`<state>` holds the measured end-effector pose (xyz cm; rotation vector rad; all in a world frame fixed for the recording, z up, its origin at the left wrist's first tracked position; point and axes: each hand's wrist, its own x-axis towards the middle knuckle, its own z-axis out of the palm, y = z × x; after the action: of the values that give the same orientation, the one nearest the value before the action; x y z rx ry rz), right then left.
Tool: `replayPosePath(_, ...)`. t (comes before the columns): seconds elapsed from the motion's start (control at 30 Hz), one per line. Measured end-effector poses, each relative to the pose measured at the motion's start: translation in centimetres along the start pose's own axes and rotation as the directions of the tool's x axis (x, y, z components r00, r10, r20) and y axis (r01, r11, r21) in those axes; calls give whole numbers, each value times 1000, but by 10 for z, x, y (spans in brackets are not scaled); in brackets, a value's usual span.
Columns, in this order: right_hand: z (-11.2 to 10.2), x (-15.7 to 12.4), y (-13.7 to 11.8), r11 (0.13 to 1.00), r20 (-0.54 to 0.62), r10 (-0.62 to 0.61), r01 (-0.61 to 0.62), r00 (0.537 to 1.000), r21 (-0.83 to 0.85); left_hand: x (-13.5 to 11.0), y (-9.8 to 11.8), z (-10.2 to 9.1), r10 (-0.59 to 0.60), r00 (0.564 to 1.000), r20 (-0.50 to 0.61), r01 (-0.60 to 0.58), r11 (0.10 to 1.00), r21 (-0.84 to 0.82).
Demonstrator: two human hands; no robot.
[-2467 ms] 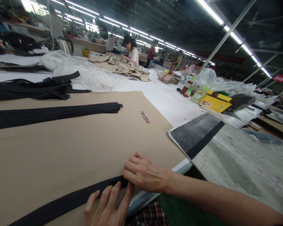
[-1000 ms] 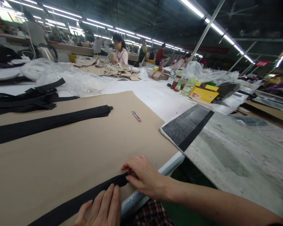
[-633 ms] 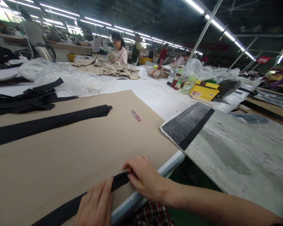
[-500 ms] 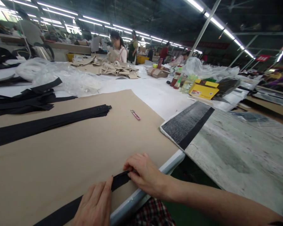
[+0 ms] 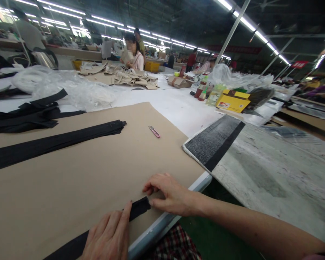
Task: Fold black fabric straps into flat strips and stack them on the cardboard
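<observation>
A black fabric strip (image 5: 141, 208) lies along the near edge of the brown paper sheet (image 5: 97, 169). My left hand (image 5: 109, 231) presses flat on it with fingers stretched, hiding its middle stretch. Just beyond the strip's right end hovers my right hand (image 5: 168, 195), its thumb and curled fingers apart and no cloth between them. The thumb is close to the strip's end; whether it touches I cannot tell. Farther up the paper lie a bundle of black strips (image 5: 70, 141) and pink thread snips (image 5: 154, 131).
More black strips (image 5: 35, 115) are heaped at the left beside clear plastic (image 5: 78, 90). To the right, a grey board (image 5: 260, 173) carries a dark textured patch (image 5: 213, 141). A yellow box (image 5: 233, 101) and bottles stand behind it. A co-worker (image 5: 135, 54) is across the table, near beige cloth pieces (image 5: 124, 77).
My right hand has let go of the strip's end, and its thumb and fingers have spread apart. My left hand stays pressed on the strip.
</observation>
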<state>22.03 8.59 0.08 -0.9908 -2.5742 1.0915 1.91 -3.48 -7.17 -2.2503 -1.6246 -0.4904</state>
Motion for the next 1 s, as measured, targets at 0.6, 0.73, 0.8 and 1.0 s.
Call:
replayPosePath(0.6,32,-3,-2,994,-233,107,-102,967,31,49,10,-13,-113,993,28,116,986,-121)
replayPosePath(0.73,29,-4,1,994,-243,106,-108,964,7,46,4,-10,-135,990,46,139,985,-104)
replayPosePath(0.8,26,-4,2,995,-247,87,-96,965,-26,42,0,-9,-141,988,63,148,983,-111)
replayPosePath(1.0,17,-4,1,994,-236,16,-42,972,-104,31,-1,0,-85,996,33,91,962,-258)
